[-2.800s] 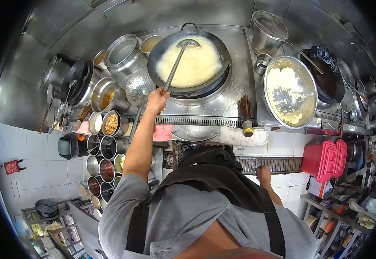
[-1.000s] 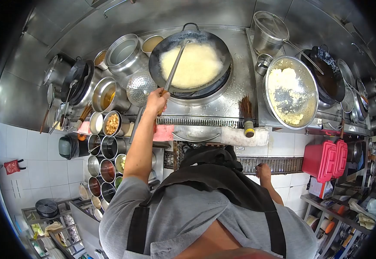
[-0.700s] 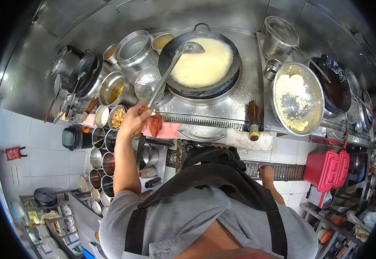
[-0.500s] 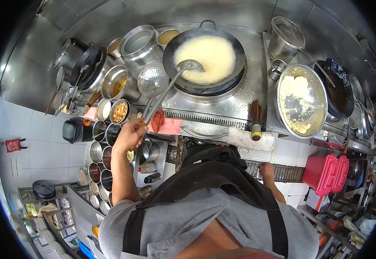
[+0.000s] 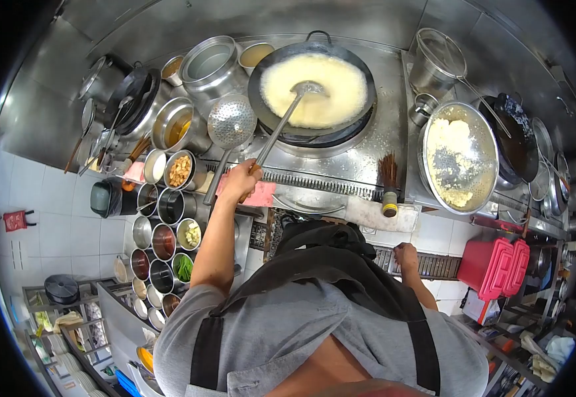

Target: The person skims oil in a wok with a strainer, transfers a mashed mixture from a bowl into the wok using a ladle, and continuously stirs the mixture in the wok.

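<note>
My left hand (image 5: 240, 182) is wrapped round the handle of a long metal ladle (image 5: 281, 126). The ladle's bowl rests in pale, foamy liquid (image 5: 337, 92) inside a black wok (image 5: 259, 106) on the stove. Just beyond that hand, a perforated skimmer (image 5: 231, 121) lies with its handle pointing back toward me. A pink cloth (image 5: 259, 194) is beside the hand at the stove's front edge. My right hand (image 5: 405, 255) hangs low by my side with its fingers curled; what it may hold is hidden.
At the right stands a perforated metal bowl (image 5: 460, 159) with pale yellow food. A bristle brush (image 5: 388, 185) lies on the front ledge near a white cloth (image 5: 380, 215). Several ingredient pots (image 5: 163, 241) are at the left; a red bin (image 5: 486, 264) stands at the lower right.
My left hand has moved with the ladle, whose bowl has shifted from the wok's far side to nearer its middle. The view has turned slightly. My right hand stays low.
</note>
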### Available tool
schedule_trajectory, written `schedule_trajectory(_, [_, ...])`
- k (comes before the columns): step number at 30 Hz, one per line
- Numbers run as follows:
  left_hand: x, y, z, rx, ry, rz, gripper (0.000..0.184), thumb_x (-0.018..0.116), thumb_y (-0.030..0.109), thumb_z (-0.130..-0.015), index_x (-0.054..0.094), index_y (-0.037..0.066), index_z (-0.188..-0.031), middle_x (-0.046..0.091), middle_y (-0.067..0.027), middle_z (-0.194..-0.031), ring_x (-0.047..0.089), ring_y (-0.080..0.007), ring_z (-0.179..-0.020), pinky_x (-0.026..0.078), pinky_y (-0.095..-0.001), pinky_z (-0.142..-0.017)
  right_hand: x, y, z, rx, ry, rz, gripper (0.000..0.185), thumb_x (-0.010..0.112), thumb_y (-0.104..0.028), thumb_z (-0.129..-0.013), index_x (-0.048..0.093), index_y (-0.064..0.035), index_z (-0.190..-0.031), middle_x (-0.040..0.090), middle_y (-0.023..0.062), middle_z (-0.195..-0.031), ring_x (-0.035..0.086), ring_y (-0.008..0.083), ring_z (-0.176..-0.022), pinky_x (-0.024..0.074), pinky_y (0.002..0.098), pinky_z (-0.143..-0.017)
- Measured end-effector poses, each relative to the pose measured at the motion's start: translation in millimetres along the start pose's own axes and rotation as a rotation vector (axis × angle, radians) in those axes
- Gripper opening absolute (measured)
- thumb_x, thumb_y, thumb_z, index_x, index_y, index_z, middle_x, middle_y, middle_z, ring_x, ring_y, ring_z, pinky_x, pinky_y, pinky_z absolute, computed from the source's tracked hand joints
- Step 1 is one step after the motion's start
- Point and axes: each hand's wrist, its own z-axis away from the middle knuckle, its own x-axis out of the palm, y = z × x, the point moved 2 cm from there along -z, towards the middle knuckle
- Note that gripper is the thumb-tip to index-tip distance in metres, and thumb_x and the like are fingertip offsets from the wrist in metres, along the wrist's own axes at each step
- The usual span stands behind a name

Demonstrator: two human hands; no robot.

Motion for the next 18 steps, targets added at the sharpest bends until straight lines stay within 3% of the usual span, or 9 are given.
schedule_trajectory(3, [8.4,8.7,-25.0,0.021,0.001,-0.021,0.036,0.059,0.020,-0.086,0.058,-0.001,-0.115,0.058,-0.0093,-0.061,0.054,-0.0154,-0.043,0.043,-0.0318,-0.039,19.0,28.0,-3.0,0.097,-0.001,-0.056,0.026,0.058,-0.024,-0.080,0.071,-0.0029,-0.088,0.068,0.0220,-0.083,0.066,0.0366,-0.087,0.0509,0.0445,-0.083])
schedule_trajectory(4, [9.6,13.6,-30.9,0.070,0.006,-0.032,0.027,0.060,0.022,-0.086,0.060,-0.001,-0.101,0.058,-0.0092,-0.060,0.055,-0.0166,-0.043,0.043,-0.0329,-0.039,22.2,32.5,0.1,0.126,0.009,-0.049,0.025,0.059,-0.024,-0.080,0.071,-0.0034,-0.089,0.067,0.0220,-0.082,0.066,0.0364,-0.087,0.0509,0.0445,-0.083])
schedule_trajectory(5, [11.8,15.0,-39.1,0.077,-0.004,-0.035,0.027,0.060,0.022,-0.086,0.060,-0.001,-0.101,0.058,-0.0092,-0.060,0.055,-0.0166,-0.043,0.043,-0.0329,-0.039,24.9,37.8,4.0,0.155,0.018,-0.042,0.025,0.059,-0.023,-0.080,0.071,-0.0039,-0.089,0.067,0.0220,-0.082,0.066,0.0363,-0.087,0.0510,0.0445,-0.083])
schedule_trajectory(6, [13.5,17.4,-47.0,0.109,0.016,-0.038,0.025,0.060,0.022,-0.086,0.059,-0.001,-0.097,0.058,-0.0096,-0.059,0.055,-0.0174,-0.043,0.043,-0.0337,-0.039,26.9,42.8,10.3,0.038,0.092,-0.037,0.021,0.057,-0.016,-0.081,0.068,0.0031,-0.081,0.063,0.0144,-0.060,0.061,0.0215,-0.046,0.0484,0.0338,-0.046])
schedule_trajectory(11, [16.8,29.2,-78.7,0.182,0.074,-0.097,0.024,0.061,0.022,-0.086,0.060,-0.001,-0.093,0.057,-0.0104,-0.059,0.056,-0.0203,-0.044,0.045,-0.0362,-0.042,37.0,58.8,28.9,0.138,0.037,-0.131,0.022,0.056,-0.016,-0.081,0.067,0.0025,-0.076,0.061,0.0135,-0.056,0.059,0.0214,-0.042,0.0478,0.0338,-0.044])
schedule_trajectory(15, [16.5,44.4,-91.5,0.093,0.024,-0.051,0.026,0.061,0.021,-0.086,0.063,0.001,-0.103,0.057,-0.0081,-0.060,0.054,-0.0161,-0.043,0.043,-0.0329,-0.040,44.6,65.2,30.2,0.179,0.031,-0.126,0.022,0.055,-0.015,-0.081,0.067,0.0033,-0.076,0.061,0.0135,-0.055,0.059,0.0213,-0.042,0.0473,0.0344,-0.043])
schedule_trajectory(18, [21.0,50.1,-89.8,0.157,0.083,0.032,0.026,0.061,0.019,-0.086,0.063,0.001,-0.106,0.056,-0.0064,-0.059,0.052,-0.0135,-0.042,0.041,-0.0309,-0.039,47.7,65.0,23.3,0.138,0.023,-0.116,0.022,0.055,-0.015,-0.081,0.067,0.0036,-0.079,0.061,0.0132,-0.057,0.059,0.0209,-0.043,0.0472,0.0343,-0.043])
